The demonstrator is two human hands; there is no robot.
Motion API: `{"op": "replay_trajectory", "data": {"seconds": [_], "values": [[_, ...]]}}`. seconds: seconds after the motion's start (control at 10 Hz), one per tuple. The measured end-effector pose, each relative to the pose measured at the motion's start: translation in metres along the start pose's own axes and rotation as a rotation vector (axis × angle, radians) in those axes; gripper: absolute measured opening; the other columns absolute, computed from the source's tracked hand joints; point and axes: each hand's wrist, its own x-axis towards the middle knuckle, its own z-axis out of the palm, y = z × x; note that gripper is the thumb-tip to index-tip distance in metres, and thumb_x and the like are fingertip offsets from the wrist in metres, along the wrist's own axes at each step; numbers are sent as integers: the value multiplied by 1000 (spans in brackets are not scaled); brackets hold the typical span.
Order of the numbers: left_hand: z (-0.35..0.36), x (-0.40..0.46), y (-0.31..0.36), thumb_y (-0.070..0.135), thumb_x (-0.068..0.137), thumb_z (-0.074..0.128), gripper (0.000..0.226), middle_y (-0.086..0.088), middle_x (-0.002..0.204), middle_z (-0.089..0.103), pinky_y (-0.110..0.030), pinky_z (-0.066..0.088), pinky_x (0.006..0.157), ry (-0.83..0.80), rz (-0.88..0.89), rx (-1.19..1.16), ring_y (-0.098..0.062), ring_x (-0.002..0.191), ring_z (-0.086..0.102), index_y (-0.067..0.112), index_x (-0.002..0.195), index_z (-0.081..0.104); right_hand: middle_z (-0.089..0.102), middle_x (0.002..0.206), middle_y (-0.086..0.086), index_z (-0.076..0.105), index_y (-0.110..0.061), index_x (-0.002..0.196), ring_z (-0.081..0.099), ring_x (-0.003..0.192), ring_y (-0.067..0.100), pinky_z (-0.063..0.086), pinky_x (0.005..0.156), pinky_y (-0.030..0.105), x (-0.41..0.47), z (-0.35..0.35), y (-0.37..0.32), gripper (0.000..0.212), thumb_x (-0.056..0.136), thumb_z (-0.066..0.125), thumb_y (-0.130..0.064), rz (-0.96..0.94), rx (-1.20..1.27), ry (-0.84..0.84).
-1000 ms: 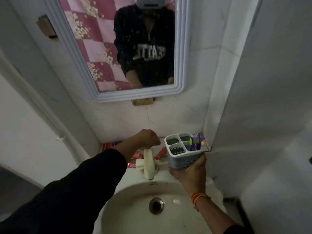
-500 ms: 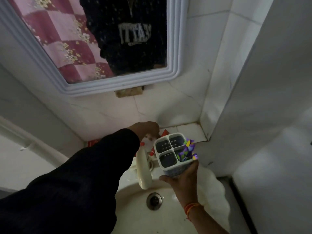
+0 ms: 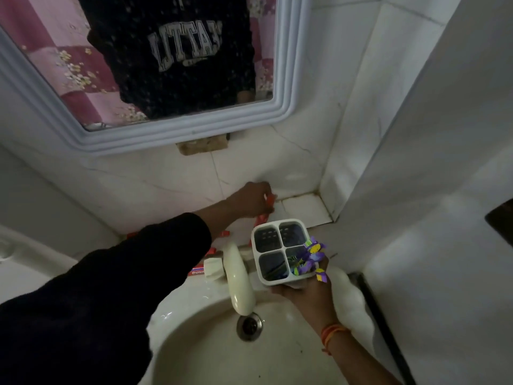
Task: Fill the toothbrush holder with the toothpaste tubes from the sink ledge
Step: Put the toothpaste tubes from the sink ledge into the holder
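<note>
The left hand reaches to the ledge at the back wall, its fingers closed around the red end of a tube. More red tubes lie along the ledge under the forearm, behind the tap. The right hand cups the holder from below over the sink; purple brushes stand in its near-right compartment, and what the others contain is unclear.
</note>
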Motion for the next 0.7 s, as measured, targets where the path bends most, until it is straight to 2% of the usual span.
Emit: {"op": "replay_trajectory", "data": {"seconds": [0.1,0.2,0.3,0.4,0.5,0.6,0.7], "values": [[-21,-18,11,37,83,79,33,-4,97,78,-30,58,83,198,103,-114,-15,87,73,20,110,71,76,100,5,63,-7,120,75,105,21,59,67,13,0,-4,-10,48,80,78,14,60,36,-58],[-44,-43,41,36,85,78,33,3,102,77,-19,54,84,336,163,-186,-6,90,71,21,115,73,79,103,16,79,-19,95,77,91,39,63,60,47,4,-7,-13,47,105,42,8,76,112,-48],[-58,-70,68,33,86,77,19,8,87,76,-11,48,74,405,253,-181,1,75,67,18,97,78,76,110,23,74,-11,106,76,89,41,62,61,54,6,-7,-16,32,109,43,-11,132,93,-84],[-47,-89,80,33,87,77,18,8,81,76,-15,48,69,310,268,-147,-1,69,67,17,95,80,75,113,8,60,-10,130,75,95,12,64,81,43,2,-12,-5,60,80,85,-30,123,-12,-97],[-23,-94,78,32,90,73,27,-3,101,81,-15,48,78,55,233,35,-10,91,74,17,112,80,69,119,-4,51,-11,140,68,100,-2,59,91,28,9,-14,12,104,52,99,-42,164,-203,-134],[-8,-90,73,33,85,74,30,-5,100,80,-30,56,85,-72,182,268,-20,93,72,25,114,79,70,118,-4,52,-9,139,69,99,0,55,79,14,11,-13,9,93,60,98,-28,175,-183,-121],[-10,-86,74,36,84,77,30,1,102,80,-25,52,82,-154,147,288,-13,92,67,29,112,79,70,117,-4,52,-9,140,69,96,-4,55,74,8,12,-12,9,92,62,97,-28,162,-186,-125]]}}
